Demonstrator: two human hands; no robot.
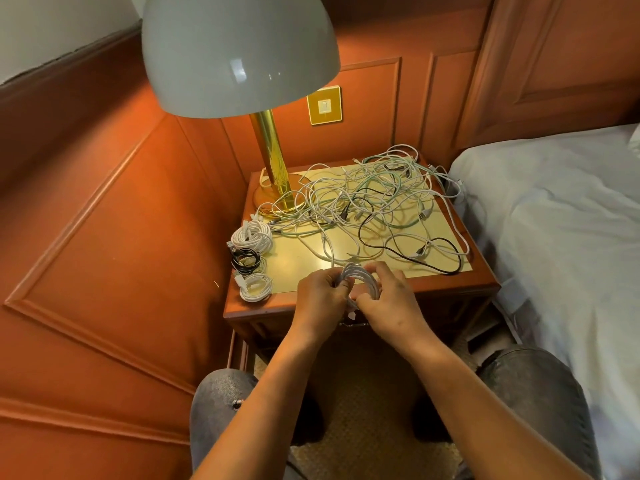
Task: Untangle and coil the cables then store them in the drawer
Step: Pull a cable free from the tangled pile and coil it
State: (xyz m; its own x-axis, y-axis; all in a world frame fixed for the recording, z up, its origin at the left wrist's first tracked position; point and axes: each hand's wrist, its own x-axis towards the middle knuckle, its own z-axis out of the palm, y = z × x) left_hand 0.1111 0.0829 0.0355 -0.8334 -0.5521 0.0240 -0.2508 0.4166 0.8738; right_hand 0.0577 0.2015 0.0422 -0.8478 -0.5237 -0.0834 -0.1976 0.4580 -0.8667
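the lamp stands on the back left corner of the tabletop. a big pile of cables lies in the middle and back of the tabletop, and some loops touch the lamp's foot. three small coils lie in a row along the left edge. the two hands are at the front edge, with a coil between them. the bed is just to the right of the tabletop. a wall switch is behind the lamp.
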